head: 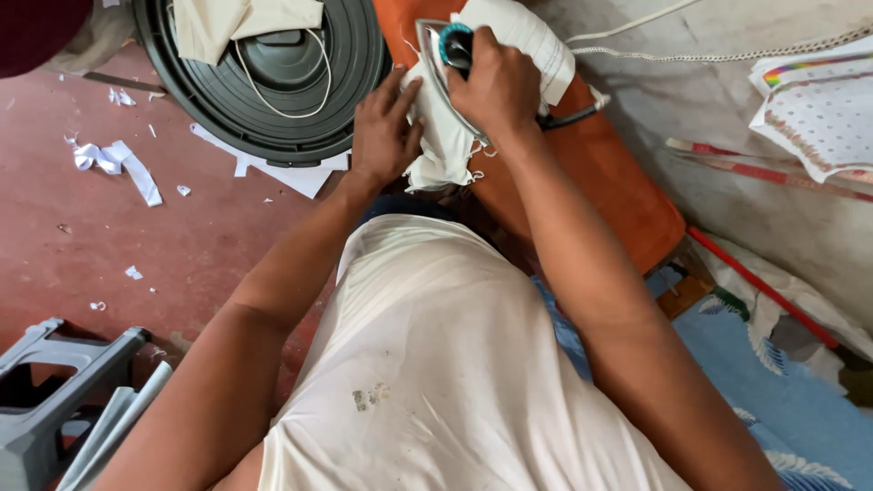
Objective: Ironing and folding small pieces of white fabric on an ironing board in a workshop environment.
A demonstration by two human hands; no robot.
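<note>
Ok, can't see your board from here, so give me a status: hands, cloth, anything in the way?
Right hand gripping the iron. Left hand flat on the white cloth, on the orange board. Nothing blocking.

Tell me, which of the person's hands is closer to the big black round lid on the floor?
Left. The left hand presses flat on the white cloth, just beside the black lid. The right hand grips the iron farther over, on the orange board.
</note>
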